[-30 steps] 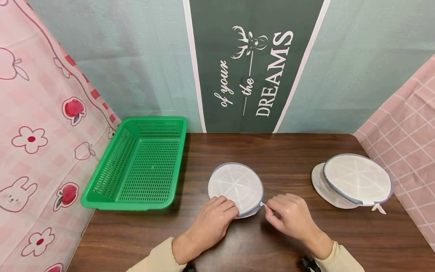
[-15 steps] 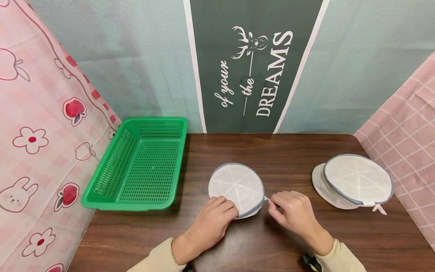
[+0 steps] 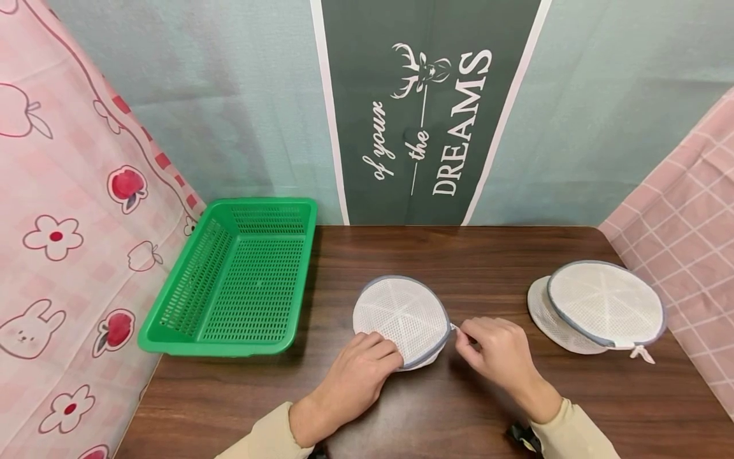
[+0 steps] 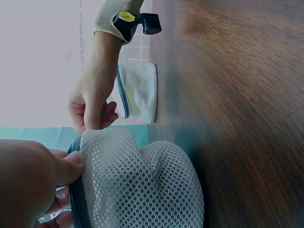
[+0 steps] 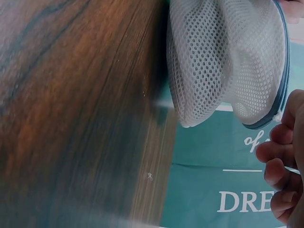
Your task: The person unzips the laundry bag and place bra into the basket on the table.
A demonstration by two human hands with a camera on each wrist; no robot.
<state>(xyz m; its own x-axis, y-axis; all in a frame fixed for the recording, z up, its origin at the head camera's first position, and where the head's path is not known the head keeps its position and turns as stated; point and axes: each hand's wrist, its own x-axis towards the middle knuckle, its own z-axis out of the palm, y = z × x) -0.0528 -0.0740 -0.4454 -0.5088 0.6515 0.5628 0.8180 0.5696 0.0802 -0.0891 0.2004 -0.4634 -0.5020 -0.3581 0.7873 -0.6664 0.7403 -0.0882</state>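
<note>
Landmark: basket [image 3: 218,349].

Bag [image 3: 395,312]: on the table [image 3: 424,252], right of the basket and apart from it, mesh lid facing up. Second bag [image 3: 608,303]: same kind, well to the basket's right, farther out than the first; no hand on it.

Left hand [image 3: 360,373]: on the basket's right, nearer the wearer than the basket is. Thumb and fingers clamped on the bag's edge [image 4: 80,204], thumb over the mesh side in the left wrist view. Right hand [image 3: 499,354]: farther right of the basket, fingers curled, thumb and forefinger together on the pull [image 3: 453,327] at the bag's right side.

Progress (judgement): zip work in hand on the first bag, unfinished. Direction of travel, opening or closing, cannot be told; nor how much of the zip is run, as part of the edge lies under the left hand. Done: bag steadied, pull gripped. Left: the rest of this zip run, then letting go. Second bag: zip state unclear. Neither bag is in the basket.
</note>
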